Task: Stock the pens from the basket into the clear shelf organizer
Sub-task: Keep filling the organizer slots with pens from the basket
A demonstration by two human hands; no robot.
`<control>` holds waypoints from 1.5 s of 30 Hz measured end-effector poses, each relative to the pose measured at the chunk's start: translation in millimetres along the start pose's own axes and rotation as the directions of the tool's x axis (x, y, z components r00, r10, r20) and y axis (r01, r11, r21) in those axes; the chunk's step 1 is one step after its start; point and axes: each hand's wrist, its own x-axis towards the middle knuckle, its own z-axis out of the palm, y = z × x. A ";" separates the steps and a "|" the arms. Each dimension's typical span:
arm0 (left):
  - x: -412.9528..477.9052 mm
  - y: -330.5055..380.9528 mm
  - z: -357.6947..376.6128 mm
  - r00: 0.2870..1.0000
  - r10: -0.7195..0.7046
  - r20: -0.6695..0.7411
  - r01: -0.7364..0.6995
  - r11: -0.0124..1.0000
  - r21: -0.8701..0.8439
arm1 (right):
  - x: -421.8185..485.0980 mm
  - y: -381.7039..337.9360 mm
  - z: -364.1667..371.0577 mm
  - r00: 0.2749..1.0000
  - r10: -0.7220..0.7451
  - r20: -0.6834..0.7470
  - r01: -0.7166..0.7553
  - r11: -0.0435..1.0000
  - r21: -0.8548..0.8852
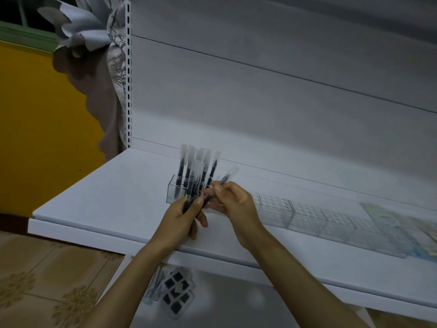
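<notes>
A clear shelf organizer (172, 194) stands on the white shelf (113, 200), and several black pens with clear caps (181, 166) stand upright in it. My left hand (182, 221) grips a bundle of several pens (192, 185) just in front of the organizer. My right hand (236, 204) pinches one pen (228, 176), its capped end tilted up to the right, beside the bundle. No basket is in view.
A row of clear dimpled trays (307, 216) runs along the shelf to the right, ending at some printed packets (402, 223). On the lower shelf lie a puzzle cube (176, 292) and a clear packet of pens (155, 288). A curtain (111, 74) hangs at the left.
</notes>
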 end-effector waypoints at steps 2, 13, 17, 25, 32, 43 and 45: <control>0.0 -0.8 0.0 1.000 0.017 0.002 -0.017 1.000 0.016 | -3.9 1.8 1.1 0.996 -0.008 0.090 0.015 0.997 -0.081; 3.6 -12.0 -3.2 1.000 -0.006 -0.023 0.005 0.999 -0.034 | 72.1 -19.2 -31.9 0.942 0.120 -0.314 -0.081 0.987 0.135; 5.4 -11.2 -2.7 0.999 -0.010 -0.037 0.008 0.999 -0.052 | 74.8 -5.9 -29.3 0.963 -0.007 -0.270 0.002 1.000 -0.018; 8.2 -11.8 -1.1 0.998 -0.018 -0.056 0.014 0.998 -0.060 | 74.1 3.0 -36.0 0.982 -0.070 -0.175 0.044 0.988 -0.150; 8.1 -12.0 -0.9 0.998 -0.007 -0.064 0.004 0.999 -0.050 | 72.2 11.9 -29.5 0.969 -0.213 -0.126 0.155 0.919 -0.363; 8.7 -12.5 -0.6 0.999 0.005 -0.053 -0.007 0.999 -0.050 | 74.4 24.6 -21.6 0.973 -0.231 0.009 0.157 0.630 -0.761; 8.3 -13.0 -0.7 0.999 0.005 -0.048 -0.007 0.999 -0.046 | 76.6 23.9 -21.9 0.980 -0.197 -0.006 0.116 0.606 -0.787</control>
